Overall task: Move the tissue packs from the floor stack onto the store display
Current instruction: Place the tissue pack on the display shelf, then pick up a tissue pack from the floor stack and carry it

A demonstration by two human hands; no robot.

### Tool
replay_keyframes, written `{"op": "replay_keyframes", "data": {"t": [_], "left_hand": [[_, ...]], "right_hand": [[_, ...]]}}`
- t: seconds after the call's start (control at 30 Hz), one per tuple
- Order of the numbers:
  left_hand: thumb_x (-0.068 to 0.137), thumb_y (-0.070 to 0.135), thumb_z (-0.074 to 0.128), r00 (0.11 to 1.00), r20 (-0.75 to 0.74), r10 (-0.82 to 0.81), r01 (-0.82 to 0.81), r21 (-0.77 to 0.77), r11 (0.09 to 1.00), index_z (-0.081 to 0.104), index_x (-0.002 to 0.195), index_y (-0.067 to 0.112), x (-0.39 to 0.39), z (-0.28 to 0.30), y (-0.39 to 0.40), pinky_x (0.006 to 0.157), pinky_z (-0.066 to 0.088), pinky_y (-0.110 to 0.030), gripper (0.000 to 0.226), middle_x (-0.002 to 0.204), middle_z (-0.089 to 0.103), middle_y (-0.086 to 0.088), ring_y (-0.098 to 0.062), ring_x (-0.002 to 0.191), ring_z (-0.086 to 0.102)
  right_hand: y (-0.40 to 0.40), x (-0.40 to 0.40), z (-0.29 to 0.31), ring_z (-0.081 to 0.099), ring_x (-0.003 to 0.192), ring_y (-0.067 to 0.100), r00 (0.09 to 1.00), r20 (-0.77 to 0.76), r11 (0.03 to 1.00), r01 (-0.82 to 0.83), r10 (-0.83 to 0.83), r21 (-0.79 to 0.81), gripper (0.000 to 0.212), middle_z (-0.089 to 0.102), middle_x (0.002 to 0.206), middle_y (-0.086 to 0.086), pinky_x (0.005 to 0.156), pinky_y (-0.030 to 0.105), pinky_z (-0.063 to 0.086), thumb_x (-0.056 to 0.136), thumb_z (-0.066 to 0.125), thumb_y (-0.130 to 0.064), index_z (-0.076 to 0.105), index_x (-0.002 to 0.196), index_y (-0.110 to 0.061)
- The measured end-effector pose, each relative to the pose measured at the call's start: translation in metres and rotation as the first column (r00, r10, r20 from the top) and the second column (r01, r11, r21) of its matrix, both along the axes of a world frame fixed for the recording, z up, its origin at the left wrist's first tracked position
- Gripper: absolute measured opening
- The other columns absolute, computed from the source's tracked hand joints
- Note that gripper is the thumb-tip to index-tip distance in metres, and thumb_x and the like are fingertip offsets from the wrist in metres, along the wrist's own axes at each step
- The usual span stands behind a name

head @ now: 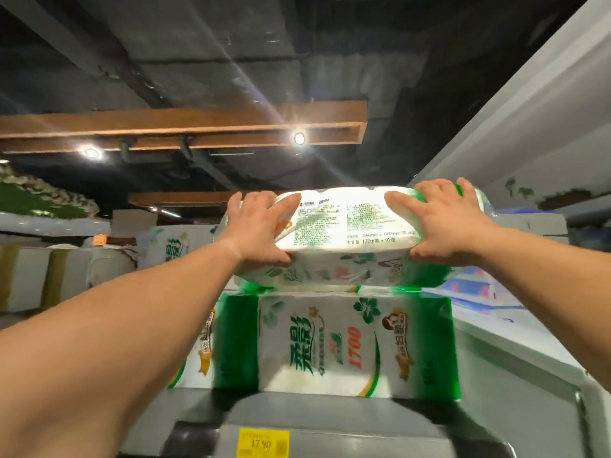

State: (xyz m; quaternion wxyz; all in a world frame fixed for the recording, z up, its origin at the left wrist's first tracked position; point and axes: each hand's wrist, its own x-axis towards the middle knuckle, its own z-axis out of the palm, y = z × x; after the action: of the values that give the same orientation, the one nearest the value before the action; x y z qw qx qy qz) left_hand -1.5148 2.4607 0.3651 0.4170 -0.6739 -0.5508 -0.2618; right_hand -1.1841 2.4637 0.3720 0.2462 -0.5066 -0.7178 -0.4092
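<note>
A white and green tissue pack [347, 236] is held up high at arm's length, its printed back panel facing me. My left hand [258, 231] grips its left end, thumb under the near edge and fingers spread over the top. At the right end my right hand [443, 226] grips the same way. Just below it stands another green and white tissue pack [337, 345] on the grey display shelf [297, 414]; the held pack's underside lies on or just above that pack's top.
A yellow price tag [263, 442] reading 17.90 sits on the shelf's front edge. More tissue packs [172, 249] stand behind on the left, blue-printed packs [472, 289] to the right. A white wall [529, 133] rises at right; wooden ceiling beams [185, 127] hang overhead.
</note>
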Motion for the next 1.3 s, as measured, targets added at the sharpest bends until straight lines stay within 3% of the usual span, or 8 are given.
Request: {"op": "replay_keyframes", "data": {"t": [0.17, 0.3, 0.43, 0.5, 0.6, 0.73, 1.07, 1.3], "left_hand": [[0.057, 0.051, 0.086, 0.988, 0.119, -0.103, 0.111, -0.060, 0.992, 0.033, 0.145, 0.033, 0.007, 0.017, 0.057, 0.112, 0.026, -0.053, 0.105, 0.131, 0.054, -0.003, -0.027, 0.126, 0.045], [0.064, 0.044, 0.088, 0.977, 0.198, -0.073, 0.117, -0.220, 0.968, 0.039, 0.138, 0.032, 0.016, 0.052, 0.089, 0.099, 0.034, -0.042, 0.089, 0.130, 0.059, -0.004, -0.031, 0.115, 0.052], [0.073, 0.057, 0.081, 0.972, 0.236, -0.011, 0.103, -0.385, 0.917, 0.058, 0.128, 0.038, 0.016, 0.080, 0.122, 0.085, 0.054, -0.032, 0.062, 0.132, 0.060, 0.005, -0.024, 0.115, 0.056], [0.063, 0.082, 0.067, 0.965, 0.262, -0.022, 0.142, -0.450, 0.882, 0.062, 0.126, 0.044, 0.016, 0.078, 0.143, 0.093, 0.055, -0.040, 0.074, 0.127, 0.065, 0.008, -0.021, 0.113, 0.059], [0.054, 0.104, 0.041, 0.972, 0.233, 0.032, 0.048, -0.328, 0.944, 0.061, 0.120, 0.042, 0.018, 0.064, 0.172, 0.094, 0.052, -0.043, 0.093, 0.113, 0.066, 0.010, -0.022, 0.108, 0.061], [0.079, 0.094, 0.027, 0.987, 0.110, 0.114, -0.109, -0.050, 0.993, 0.063, 0.082, 0.026, 0.026, 0.058, 0.194, 0.076, 0.053, -0.039, 0.077, 0.078, 0.065, 0.004, -0.019, 0.076, 0.063], [0.083, 0.091, 0.023, 0.997, 0.031, 0.068, -0.070, 0.097, 0.993, 0.063, 0.072, 0.023, 0.020, 0.067, 0.209, 0.068, 0.049, -0.042, 0.080, 0.068, 0.063, 0.001, -0.020, 0.066, 0.060], [0.086, 0.087, 0.025, 0.998, 0.033, -0.054, 0.050, 0.112, 0.992, 0.062, 0.066, 0.020, 0.010, 0.067, 0.208, 0.072, 0.052, -0.045, 0.080, 0.065, 0.064, -0.002, -0.023, 0.066, 0.061]], "right_hand": [[0.050, 0.000, 0.024, 0.020, 0.145, 0.030, 0.999, -0.015, 0.988, 0.045, -0.048, -0.151, 0.102, 0.029, 0.153, 0.008, 0.119, 0.059, 0.008, 0.073, 0.075, -0.050, 0.012, 0.153, -0.049], [0.084, 0.000, 0.053, 0.036, 0.136, 0.032, 0.992, -0.107, 0.945, 0.035, -0.074, -0.326, 0.100, 0.032, 0.149, 0.005, 0.112, 0.053, 0.027, 0.069, 0.078, -0.037, 0.022, 0.151, -0.050], [0.125, -0.004, 0.064, 0.054, 0.117, 0.031, 0.993, -0.080, 0.960, 0.056, -0.081, -0.276, 0.064, 0.049, 0.131, 0.003, 0.099, 0.047, 0.046, 0.079, 0.069, -0.044, 0.047, 0.138, -0.041], [0.150, -0.003, 0.059, 0.056, 0.114, 0.029, 0.990, -0.094, 0.951, 0.076, -0.109, -0.301, 0.067, 0.054, 0.128, 0.002, 0.095, 0.045, 0.049, 0.077, 0.060, -0.056, 0.046, 0.140, -0.037], [0.181, -0.001, 0.060, 0.055, 0.116, 0.029, 0.984, -0.153, 0.950, 0.037, -0.088, -0.310, 0.067, 0.056, 0.134, 0.002, 0.093, 0.044, 0.045, 0.086, 0.052, -0.069, 0.045, 0.142, -0.034], [0.207, -0.001, 0.058, 0.057, 0.114, 0.027, 0.977, -0.206, 0.962, -0.005, -0.054, -0.274, 0.099, 0.062, 0.130, 0.000, 0.092, 0.045, 0.044, 0.069, 0.019, -0.101, 0.055, 0.131, -0.033], [0.223, -0.006, 0.055, 0.058, 0.068, 0.020, 0.960, -0.281, 0.998, -0.003, -0.013, -0.059, 0.095, 0.066, 0.077, 0.000, 0.074, 0.042, 0.056, 0.080, 0.005, -0.090, 0.073, 0.089, -0.023], [0.211, -0.004, 0.054, 0.054, 0.061, 0.025, 0.966, -0.256, 0.987, 0.079, -0.040, 0.143, 0.090, 0.061, 0.066, 0.004, 0.060, 0.037, 0.049, 0.085, 0.007, -0.087, 0.069, 0.076, -0.021]]}}
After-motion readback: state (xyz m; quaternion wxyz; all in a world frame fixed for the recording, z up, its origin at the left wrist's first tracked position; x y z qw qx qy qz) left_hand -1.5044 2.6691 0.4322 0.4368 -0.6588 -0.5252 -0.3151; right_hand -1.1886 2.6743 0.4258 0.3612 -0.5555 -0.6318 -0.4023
